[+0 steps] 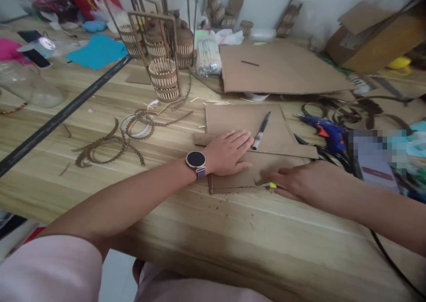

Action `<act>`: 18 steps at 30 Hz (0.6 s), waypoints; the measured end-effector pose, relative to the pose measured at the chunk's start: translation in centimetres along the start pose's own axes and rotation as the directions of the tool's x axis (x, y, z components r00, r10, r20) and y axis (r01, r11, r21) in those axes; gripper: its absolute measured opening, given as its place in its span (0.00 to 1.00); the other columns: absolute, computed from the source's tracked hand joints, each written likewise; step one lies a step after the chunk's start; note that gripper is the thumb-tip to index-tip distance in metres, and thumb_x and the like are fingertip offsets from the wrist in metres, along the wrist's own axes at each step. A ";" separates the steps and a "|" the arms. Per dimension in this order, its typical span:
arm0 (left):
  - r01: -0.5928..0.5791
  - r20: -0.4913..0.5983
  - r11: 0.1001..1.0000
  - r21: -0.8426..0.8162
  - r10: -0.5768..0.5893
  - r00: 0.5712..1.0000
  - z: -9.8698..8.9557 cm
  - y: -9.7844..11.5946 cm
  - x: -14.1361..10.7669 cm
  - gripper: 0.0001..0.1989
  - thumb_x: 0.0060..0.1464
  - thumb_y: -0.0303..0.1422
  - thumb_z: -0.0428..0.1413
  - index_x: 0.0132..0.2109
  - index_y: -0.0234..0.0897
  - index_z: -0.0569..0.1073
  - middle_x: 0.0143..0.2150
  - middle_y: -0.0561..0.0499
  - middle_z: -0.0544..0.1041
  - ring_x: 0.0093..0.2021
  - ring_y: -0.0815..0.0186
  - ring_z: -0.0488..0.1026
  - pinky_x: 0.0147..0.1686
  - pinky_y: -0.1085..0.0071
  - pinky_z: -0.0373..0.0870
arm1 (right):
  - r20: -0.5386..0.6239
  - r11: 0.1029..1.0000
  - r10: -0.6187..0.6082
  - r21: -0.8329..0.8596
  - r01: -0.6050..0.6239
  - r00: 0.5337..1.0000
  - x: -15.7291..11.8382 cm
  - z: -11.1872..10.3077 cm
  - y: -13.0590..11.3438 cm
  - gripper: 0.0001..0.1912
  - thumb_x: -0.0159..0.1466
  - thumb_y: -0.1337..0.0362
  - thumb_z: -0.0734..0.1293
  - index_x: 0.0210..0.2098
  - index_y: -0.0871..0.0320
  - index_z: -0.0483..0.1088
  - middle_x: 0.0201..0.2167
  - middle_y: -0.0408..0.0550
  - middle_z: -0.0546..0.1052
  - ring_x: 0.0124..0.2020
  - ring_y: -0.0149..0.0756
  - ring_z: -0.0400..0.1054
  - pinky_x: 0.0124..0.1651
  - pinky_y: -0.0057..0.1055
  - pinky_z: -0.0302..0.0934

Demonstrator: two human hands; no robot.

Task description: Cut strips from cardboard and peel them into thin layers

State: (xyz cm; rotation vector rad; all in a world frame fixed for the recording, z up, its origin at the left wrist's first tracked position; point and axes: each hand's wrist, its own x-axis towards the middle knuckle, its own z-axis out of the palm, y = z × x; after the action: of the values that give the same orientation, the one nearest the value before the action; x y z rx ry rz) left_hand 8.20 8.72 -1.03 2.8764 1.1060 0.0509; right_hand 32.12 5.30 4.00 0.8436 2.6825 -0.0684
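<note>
My left hand [229,153], with a watch [195,159] on its wrist, lies flat and spread on a long cardboard strip [282,149] and the cardboard [229,181] below it. At the right, my right hand [293,180] has its fingers closed round a small yellow-ended tool, probably a cutter [272,185]; its thin tip meets the cardboard near the front edge. My right fingertips are a little blurred. A black marker [262,130] rests on a brown cardboard sheet [239,115] just beyond my left hand.
A blue glue gun [328,135] and a phone [374,160] lie to the right. Curled corrugated strips [109,149] are at the left. Slatted lanterns [164,78] stand behind, beside a large cardboard sheet [282,71]. A black cable hangs over the front right.
</note>
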 end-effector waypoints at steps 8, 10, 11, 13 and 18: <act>-0.058 0.002 0.998 -0.017 0.058 0.998 0.1 -0.7 -0.7 0.36 0.68 0.48 0.43 0.71 0.24 0.51 0.74 0.36 0.50 0.74 0.54 0.45 0.71 0.58 0.41 | -0.138 0.948 0.311 0.111 -0.297 0.940 -1.2 -0.1 3.3 0.29 0.69 0.41 0.51 0.41 0.55 0.72 0.36 0.52 0.75 0.27 0.39 0.71 0.24 0.30 0.51; -0.006 -0.028 0.999 -0.035 0.005 1.000 0.2 -0.6 -0.7 0.34 0.68 0.46 0.44 0.71 0.26 0.53 0.73 0.37 0.53 0.74 0.56 0.48 0.71 0.59 0.43 | -0.163 0.941 0.334 0.106 -0.320 0.928 -0.1 -0.3 4.2 0.27 0.70 0.43 0.52 0.41 0.55 0.72 0.36 0.52 0.75 0.31 0.40 0.72 0.26 0.29 0.53; 0.041 -0.051 0.998 -0.045 -0.044 0.998 0.3 -0.5 -0.5 0.33 0.68 0.45 0.44 0.70 0.26 0.55 0.73 0.38 0.54 0.73 0.56 0.49 0.70 0.60 0.45 | -0.178 0.939 0.341 0.107 -0.327 0.923 0.6 -0.4 4.7 0.26 0.70 0.44 0.53 0.41 0.56 0.73 0.36 0.52 0.75 0.32 0.40 0.72 0.27 0.29 0.53; 0.150 -0.103 0.987 -0.057 -0.155 0.983 0.3 -0.3 -0.1 0.29 0.69 0.41 0.44 0.69 0.26 0.58 0.72 0.37 0.57 0.72 0.56 0.53 0.70 0.59 0.48 | -0.210 0.934 0.356 0.108 -0.340 0.911 2.1 -0.6 5.5 0.23 0.70 0.47 0.55 0.42 0.55 0.73 0.36 0.52 0.76 0.33 0.40 0.72 0.28 0.30 0.54; 0.339 -0.201 0.939 -0.056 -0.343 0.917 -0.2 0.1 0.5 0.25 0.68 0.31 0.42 0.65 0.19 0.62 0.68 0.28 0.62 0.70 0.47 0.56 0.67 0.50 0.54 | -0.354 0.888 0.455 0.111 -0.446 0.817 3.3 -1.2 6.0 0.19 0.70 0.57 0.55 0.50 0.56 0.73 0.42 0.57 0.77 0.43 0.46 0.71 0.41 0.37 0.59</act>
State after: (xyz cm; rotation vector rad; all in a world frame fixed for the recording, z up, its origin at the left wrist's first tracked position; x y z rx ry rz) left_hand 8.63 9.01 -0.82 2.6602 1.6191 0.3514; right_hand 32.61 12.23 4.40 1.6247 2.7266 0.1934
